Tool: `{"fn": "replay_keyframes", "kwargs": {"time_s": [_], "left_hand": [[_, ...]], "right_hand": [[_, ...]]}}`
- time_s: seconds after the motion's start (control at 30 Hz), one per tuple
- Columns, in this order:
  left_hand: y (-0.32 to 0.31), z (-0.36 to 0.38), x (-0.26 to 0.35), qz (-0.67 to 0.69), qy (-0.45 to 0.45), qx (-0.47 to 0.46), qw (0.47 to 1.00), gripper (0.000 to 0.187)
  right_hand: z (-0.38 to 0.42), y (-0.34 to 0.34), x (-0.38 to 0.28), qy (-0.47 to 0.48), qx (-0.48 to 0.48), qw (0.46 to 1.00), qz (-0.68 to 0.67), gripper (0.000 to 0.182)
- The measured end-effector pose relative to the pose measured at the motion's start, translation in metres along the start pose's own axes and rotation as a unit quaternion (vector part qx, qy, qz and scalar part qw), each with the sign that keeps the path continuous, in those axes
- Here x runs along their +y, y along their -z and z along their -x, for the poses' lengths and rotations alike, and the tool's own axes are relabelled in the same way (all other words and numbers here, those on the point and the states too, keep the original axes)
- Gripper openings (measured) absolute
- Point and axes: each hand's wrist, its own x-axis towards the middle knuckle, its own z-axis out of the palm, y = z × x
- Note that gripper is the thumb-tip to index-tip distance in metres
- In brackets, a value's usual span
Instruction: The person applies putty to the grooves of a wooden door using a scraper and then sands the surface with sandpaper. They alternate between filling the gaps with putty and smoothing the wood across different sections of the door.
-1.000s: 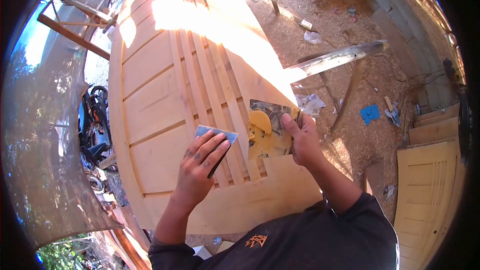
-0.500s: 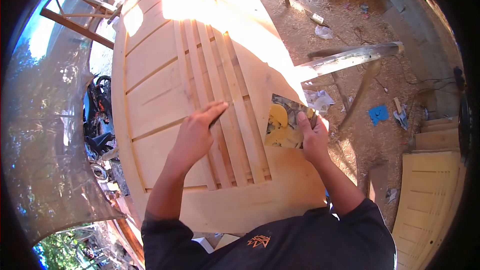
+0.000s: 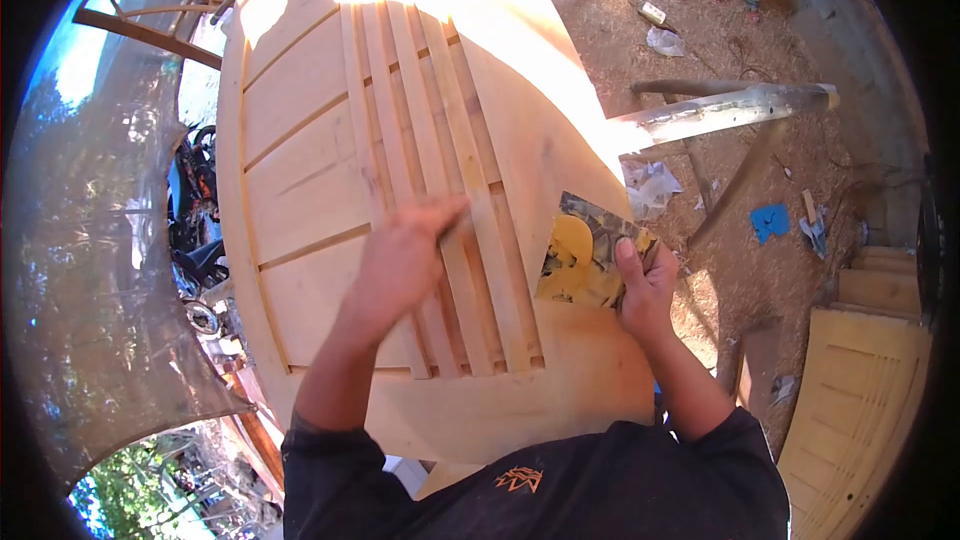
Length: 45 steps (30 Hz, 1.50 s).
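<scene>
A large wooden panel with grooves and long raised strips lies in front of me. Over the strips is my left hand, blurred, its fingers closed round a small dark thing that I cannot make out. My right hand grips a flat board at its right edge, thumb on top. Yellow paste sits in a round blob on the board, with dark and yellow smears around it. The board is held above the panel's right side.
A support beam sticks out right of the panel. Blue scrap and white plastic lie on the ground. Another grooved panel is at the lower right. Netting hangs on the left.
My left hand has moved slightly up and right along the strips. My right hand and the board have shifted a little right in the view. The background has shifted too.
</scene>
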Motion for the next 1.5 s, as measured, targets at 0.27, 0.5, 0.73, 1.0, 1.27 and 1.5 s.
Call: {"fn": "replay_keyframes", "kwargs": {"time_s": [0.27,0.5,0.73,1.0,1.27,1.5], "left_hand": [[0.013,-0.045,-0.004,-0.014,-0.002,-0.004,1.0,0.054],[-0.045,0.046,0.027,-0.073,-0.05,0.077,0.993,0.056],[-0.017,0.052,0.023,0.008,-0.004,-0.007,1.0,0.046],[-0.03,0.004,0.008,-0.054,-0.013,0.091,0.994,0.055],[-0.072,0.114,0.057,-0.032,-0.02,0.029,0.999,0.042],[-0.016,0.014,0.005,-0.011,-0.019,0.125,0.992,0.047]], "right_hand": [[0.001,0.006,0.0,-0.01,-0.039,0.999,0.007,0.022],[0.001,0.008,0.008,-0.019,-0.029,0.999,-0.021,0.019],[0.001,0.001,0.008,-0.019,0.018,0.997,-0.067,0.021],[0.001,-0.002,0.004,-0.036,0.012,0.995,-0.089,0.023],[0.0,0.0,0.008,-0.048,-0.002,0.992,-0.12,0.023],[-0.002,0.002,0.011,-0.087,-0.007,0.981,-0.175,0.027]]}}
